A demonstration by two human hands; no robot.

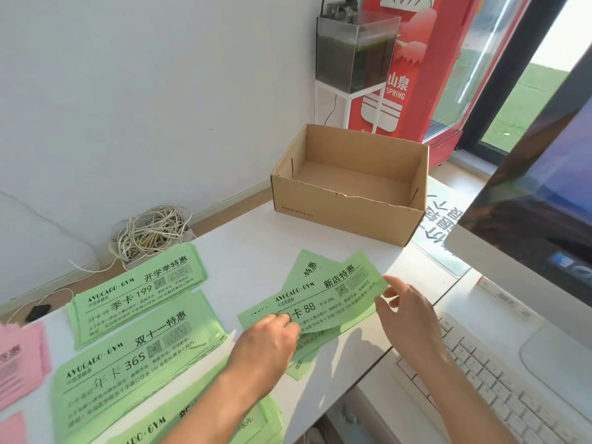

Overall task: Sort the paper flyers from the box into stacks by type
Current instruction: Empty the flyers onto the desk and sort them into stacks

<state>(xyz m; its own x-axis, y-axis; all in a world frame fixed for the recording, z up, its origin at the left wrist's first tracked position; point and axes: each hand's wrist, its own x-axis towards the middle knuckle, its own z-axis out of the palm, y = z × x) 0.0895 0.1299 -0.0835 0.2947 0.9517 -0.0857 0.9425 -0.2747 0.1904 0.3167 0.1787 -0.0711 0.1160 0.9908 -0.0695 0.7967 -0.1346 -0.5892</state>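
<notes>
The cardboard box (349, 216) stands at the back of the white table (250, 238), and its inside is bare. In front of it lie a few loose green flyers (333, 293), fanned over one another. My left hand (269, 341) pinches the lower left part of the top flyer. My right hand (407, 312) touches that flyer's right edge with relaxed fingers. Green stacks lie to the left: one at the far left (137, 290), one nearer (128, 357), and a third (166, 427) at the bottom edge under my left forearm. Pink flyers (19, 357) sit at the left border.
A white keyboard (499, 392) and a monitor (538, 200) fill the right side. A printed sheet (445, 232) lies beside the box. On the floor behind the table are a tangle of white cable (147, 232), a glass tank (355, 49) and a red cooler (416, 68).
</notes>
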